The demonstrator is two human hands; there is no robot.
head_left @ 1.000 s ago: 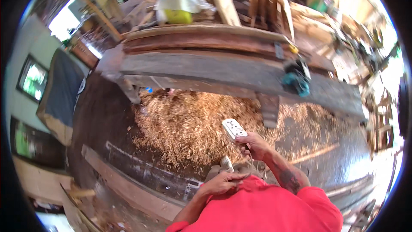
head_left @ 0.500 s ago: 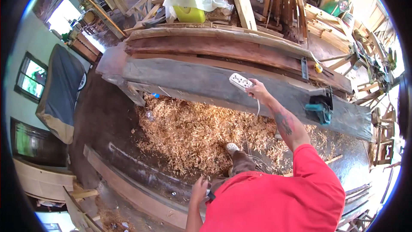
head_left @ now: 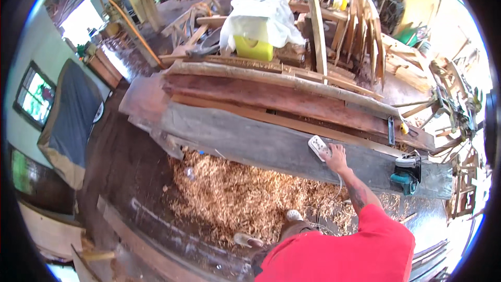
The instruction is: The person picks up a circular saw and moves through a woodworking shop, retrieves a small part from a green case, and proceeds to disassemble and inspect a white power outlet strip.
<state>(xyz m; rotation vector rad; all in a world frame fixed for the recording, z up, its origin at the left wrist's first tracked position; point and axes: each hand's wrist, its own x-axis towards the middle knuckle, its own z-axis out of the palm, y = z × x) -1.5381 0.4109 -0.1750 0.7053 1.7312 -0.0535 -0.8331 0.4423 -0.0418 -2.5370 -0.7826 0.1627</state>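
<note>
Here, with the clock face centred on the middle of my view, my right hand (head_left: 335, 157) is out between 3 and 4 o'clock, touching the near end of a white power strip (head_left: 317, 147). The fingers look loosely spread there; I cannot tell whether they grip it or only rest against it. My left hand is out of view, so I cannot tell its state

The strip appears to lie on the grey board (head_left: 235, 130), sockets up, probably so that plugs can go in from above. Its pale cord (head_left: 340, 185) hangs over the board's near edge below my wrist, likely because I have the strip by its cord end

Farther out, also between 3 and 4, a teal power tool (head_left: 405, 177) sits on the same board, whose broad flat face seems to give it a steady seat. Beyond it at 3 o'clock, a metal square (head_left: 391, 130) lies near a small yellow tool (head_left: 404, 128), both off the grey board, perhaps to free its surface

A red-brown plank (head_left: 250, 94) runs behind, towards 12. Pale shavings (head_left: 250, 193) heap at 6 o'clock, under the board and around my shoes, one shoe (head_left: 294, 214) being at 5
</note>
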